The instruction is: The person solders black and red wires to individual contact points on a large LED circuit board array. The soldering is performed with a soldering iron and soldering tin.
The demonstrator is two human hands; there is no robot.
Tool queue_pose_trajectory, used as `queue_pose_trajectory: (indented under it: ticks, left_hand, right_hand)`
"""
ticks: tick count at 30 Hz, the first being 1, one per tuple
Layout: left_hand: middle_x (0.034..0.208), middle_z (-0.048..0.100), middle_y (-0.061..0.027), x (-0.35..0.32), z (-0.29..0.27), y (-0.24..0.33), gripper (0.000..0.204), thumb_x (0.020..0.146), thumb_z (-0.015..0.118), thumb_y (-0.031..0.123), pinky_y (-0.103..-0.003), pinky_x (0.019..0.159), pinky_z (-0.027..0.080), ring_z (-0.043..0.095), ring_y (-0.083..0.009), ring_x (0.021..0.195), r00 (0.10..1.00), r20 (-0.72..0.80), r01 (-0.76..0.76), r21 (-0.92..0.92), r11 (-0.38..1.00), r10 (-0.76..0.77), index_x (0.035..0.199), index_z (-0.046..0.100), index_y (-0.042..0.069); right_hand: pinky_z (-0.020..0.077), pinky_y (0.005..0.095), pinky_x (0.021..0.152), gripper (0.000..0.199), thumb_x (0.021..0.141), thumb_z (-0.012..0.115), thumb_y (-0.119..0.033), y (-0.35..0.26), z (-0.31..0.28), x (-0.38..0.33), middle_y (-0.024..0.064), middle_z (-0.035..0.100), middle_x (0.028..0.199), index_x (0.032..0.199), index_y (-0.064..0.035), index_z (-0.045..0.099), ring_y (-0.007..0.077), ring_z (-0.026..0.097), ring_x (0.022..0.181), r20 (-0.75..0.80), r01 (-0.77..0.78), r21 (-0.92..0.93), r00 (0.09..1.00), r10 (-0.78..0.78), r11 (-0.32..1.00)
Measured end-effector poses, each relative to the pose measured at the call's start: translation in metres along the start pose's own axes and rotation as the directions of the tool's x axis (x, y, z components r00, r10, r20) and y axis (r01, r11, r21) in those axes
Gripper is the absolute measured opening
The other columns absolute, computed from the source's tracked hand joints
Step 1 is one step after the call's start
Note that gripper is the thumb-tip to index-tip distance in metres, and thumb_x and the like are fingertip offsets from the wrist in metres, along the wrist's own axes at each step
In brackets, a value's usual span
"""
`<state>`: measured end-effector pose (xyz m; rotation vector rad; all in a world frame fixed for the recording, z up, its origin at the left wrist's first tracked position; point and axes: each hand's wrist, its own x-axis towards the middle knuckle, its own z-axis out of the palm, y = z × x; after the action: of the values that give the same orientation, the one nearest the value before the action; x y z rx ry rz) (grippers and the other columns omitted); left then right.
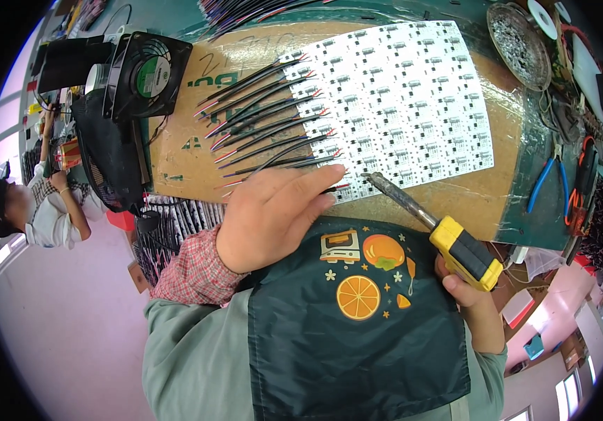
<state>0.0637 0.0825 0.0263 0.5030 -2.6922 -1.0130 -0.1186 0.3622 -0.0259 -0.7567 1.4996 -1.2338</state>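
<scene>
"How many of your hands show?"
"Two: my left hand (266, 210) and my right hand (463, 289)."
"Tools?"
"I count one soldering iron (449, 238) and one pair of blue-handled pliers (543, 181)."
"Boards?"
"One white circuit-board panel (400, 105). Its wire leads (273, 128) overlap too closely for me to count."
"The rest?"
"One cooling fan (153, 76), one round metal dish (519, 45), my one apron (357, 365), its one printed orange slice (358, 297), and one co-worker (50, 221)."
</scene>
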Motion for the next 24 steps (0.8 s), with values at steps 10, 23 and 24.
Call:
queue_pose_trajectory:
  ticks: [10,23,24]
  left_hand:
    - [0.073,0.062,-0.0092,-0.013,0.029,-0.012,0.009,0.077,0.067,0.004,-0.033,0.054,0.048,0.061,-0.0254,0.062,0.994,0.111,0.019,0.013,1.0,-0.02,0.085,0.064,0.006]
    - [0.069,0.061,-0.0081,-0.013,0.037,-0.015,0.008,0.075,0.068,0.005,-0.034,0.053,0.048,0.061,-0.0261,0.061,0.998,0.056,-0.03,0.089,0.996,0.025,0.081,0.063,0.006]
    - [0.069,0.061,-0.008,-0.013,0.038,-0.014,0.008,0.075,0.068,0.005,-0.034,0.053,0.048,0.061,-0.026,0.061,0.998,0.057,-0.032,0.092,0.995,0.027,0.081,0.063,0.006]
  right_hand:
    - [0.0507,0.0334,0.073,0.039,0.071,0.068,-0.021,0.007,-0.003,-0.002,0.0134,0.065,0.091,0.102,0.0027,0.062,0.0291,0.065,0.079,0.042,0.067,-0.012,0.997,-0.066,0.998]
    - [0.0499,0.0319,0.068,0.041,0.07,0.069,-0.019,0.005,-0.001,0.005,0.0142,0.064,0.09,0.103,0.0031,0.061,0.0285,0.064,0.076,0.071,0.212,-0.142,0.976,-0.204,0.967]
    - [0.0499,0.0319,0.068,0.041,0.07,0.069,-0.019,0.007,-0.002,0.004,0.0142,0.064,0.09,0.103,0.0031,0.061,0.0285,0.064,0.076,0.071,0.213,-0.142,0.976,-0.204,0.967]
